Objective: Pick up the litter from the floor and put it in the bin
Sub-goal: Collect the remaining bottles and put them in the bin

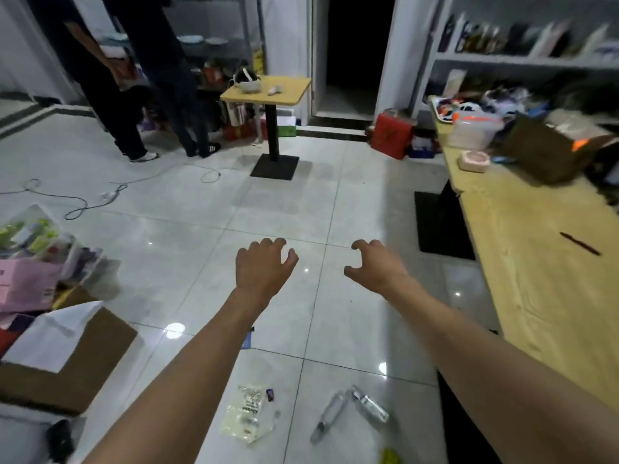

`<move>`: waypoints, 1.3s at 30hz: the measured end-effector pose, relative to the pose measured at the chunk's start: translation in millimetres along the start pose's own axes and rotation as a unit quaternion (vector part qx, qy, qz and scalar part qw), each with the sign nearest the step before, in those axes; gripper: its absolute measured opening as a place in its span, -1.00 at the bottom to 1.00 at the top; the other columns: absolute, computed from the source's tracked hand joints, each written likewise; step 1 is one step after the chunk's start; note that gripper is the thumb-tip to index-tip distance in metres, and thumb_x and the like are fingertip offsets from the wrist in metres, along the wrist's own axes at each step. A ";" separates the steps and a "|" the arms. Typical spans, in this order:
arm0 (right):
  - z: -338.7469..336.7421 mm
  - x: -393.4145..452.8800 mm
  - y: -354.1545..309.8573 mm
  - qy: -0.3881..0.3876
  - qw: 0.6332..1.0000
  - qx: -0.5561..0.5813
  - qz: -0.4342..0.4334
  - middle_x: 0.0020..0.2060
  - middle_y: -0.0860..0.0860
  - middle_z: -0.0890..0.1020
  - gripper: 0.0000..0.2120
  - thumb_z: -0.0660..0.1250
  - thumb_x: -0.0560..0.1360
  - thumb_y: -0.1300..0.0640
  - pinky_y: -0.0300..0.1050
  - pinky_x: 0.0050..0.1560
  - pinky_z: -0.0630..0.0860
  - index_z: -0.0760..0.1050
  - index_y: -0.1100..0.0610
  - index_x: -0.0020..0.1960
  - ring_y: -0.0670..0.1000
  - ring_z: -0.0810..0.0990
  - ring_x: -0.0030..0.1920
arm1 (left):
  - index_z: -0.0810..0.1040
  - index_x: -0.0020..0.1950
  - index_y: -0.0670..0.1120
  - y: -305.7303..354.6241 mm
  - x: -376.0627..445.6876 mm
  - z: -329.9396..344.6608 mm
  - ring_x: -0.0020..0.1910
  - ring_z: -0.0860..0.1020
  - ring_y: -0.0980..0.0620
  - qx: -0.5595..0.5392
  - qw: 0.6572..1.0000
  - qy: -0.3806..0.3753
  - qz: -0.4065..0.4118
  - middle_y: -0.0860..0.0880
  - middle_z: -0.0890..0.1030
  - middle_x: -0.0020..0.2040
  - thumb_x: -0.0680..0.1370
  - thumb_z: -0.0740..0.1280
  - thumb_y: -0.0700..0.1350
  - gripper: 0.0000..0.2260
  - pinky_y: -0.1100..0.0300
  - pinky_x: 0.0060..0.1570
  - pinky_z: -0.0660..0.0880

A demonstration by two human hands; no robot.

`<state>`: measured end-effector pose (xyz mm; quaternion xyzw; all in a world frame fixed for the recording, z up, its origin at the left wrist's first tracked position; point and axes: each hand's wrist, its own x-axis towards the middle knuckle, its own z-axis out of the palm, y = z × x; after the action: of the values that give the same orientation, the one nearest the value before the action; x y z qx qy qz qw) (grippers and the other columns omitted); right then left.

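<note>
Both arms are reaching out over the tiled floor (187, 262), the left hand (259, 267) and right hand (376, 266) hanging empty with fingers loosely curled. Litter is lying near: a clear plastic bag (248, 418) left, two clear bottles (351, 411) right.

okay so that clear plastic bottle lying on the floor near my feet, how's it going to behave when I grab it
The clear bottle lies on its side on glossy tile, so a nudge would probably make it roll or skid. It looks empty, so likely light, with thin walls that may crumple under a firm squeeze. Both hands, left and right, hold nothing.
</note>
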<state>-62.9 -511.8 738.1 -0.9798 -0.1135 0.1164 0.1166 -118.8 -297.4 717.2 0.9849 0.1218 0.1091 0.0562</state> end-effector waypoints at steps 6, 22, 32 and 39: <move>28.7 4.1 85.9 -0.015 0.997 0.042 0.069 0.33 0.07 0.41 -0.38 0.31 0.48 -0.13 -0.01 0.18 0.46 0.24 0.00 0.47 0.12 0.45 0.27 | 0.50 0.31 0.03 58.9 12.9 49.9 0.04 0.55 -0.10 0.008 0.998 -0.037 0.048 -0.03 0.61 0.10 0.59 0.10 0.16 -0.60 0.07 -0.03 0.38; 372.6 59.4 229.0 -0.030 0.988 0.048 0.143 0.27 0.08 0.43 -0.44 0.31 0.47 -0.12 0.09 0.22 0.43 0.30 -0.04 0.43 0.15 0.44 0.26 | 0.51 0.31 0.02 83.3 -58.5 425.9 -0.01 0.56 -0.13 -0.046 0.986 -0.082 0.134 -0.04 0.61 0.10 0.55 0.19 0.11 -0.62 0.06 -0.09 0.39; 730.6 95.0 343.9 -0.098 0.982 -0.001 0.163 0.42 0.05 0.29 -0.25 0.33 0.39 -0.25 0.08 0.26 0.37 0.14 -0.16 0.50 0.10 0.34 0.39 | 0.54 0.29 0.03 42.0 -183.4 781.2 -0.14 0.61 -0.13 0.021 0.961 -0.133 0.240 -0.04 0.64 0.05 0.41 0.15 0.26 -0.45 0.04 -0.19 0.45; 871.5 114.1 389.3 -0.124 0.980 -0.032 0.149 0.49 0.07 0.14 -0.02 0.40 0.29 -0.28 0.16 0.31 0.35 -0.05 -0.19 0.55 0.15 0.26 0.44 | 0.44 0.41 0.05 28.6 -209.5 905.1 -0.14 0.60 -0.13 0.031 0.966 -0.097 0.236 -0.05 0.62 0.14 0.42 0.14 0.32 -0.37 0.08 -0.23 0.44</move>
<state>-100.6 -675.9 -208.3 -0.9669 0.0169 0.2492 0.0511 -103.7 -454.0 -198.9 0.9929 -0.1171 0.0195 0.0098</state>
